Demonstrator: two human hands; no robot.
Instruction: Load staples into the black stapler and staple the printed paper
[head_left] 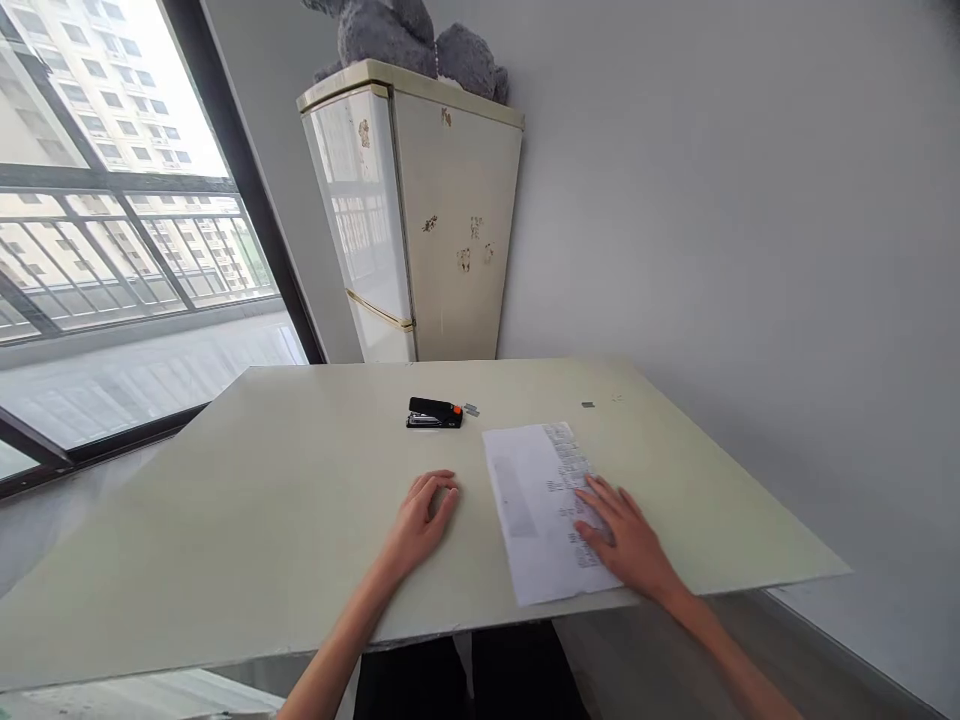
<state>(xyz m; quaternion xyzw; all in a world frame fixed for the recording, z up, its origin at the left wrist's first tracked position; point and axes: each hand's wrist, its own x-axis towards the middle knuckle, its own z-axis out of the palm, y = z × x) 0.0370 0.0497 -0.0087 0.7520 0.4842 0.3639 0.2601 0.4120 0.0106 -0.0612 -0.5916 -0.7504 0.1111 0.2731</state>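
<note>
Under my right hand (626,535) lies a printed sheet of paper (525,500), with text along its right side and a grey block on the left. The fingers of that hand rest spread on the sheet's right edge, partly covering the print. To the left of the paper, my left hand (421,515) rests on the table, fingers loosely curved and thumb apart, holding nothing. A black stapler (435,413) with an orange mark stands beyond the left hand. Small grey staple strips (471,409) lie against its right end.
Another staple strip (588,405) lies farther right on the pale table (262,520), near tiny loose bits. Behind the table stand a worn white fridge (457,180) topped by grey plush toys (386,35) and a plain wall. A large window (112,200) is at left.
</note>
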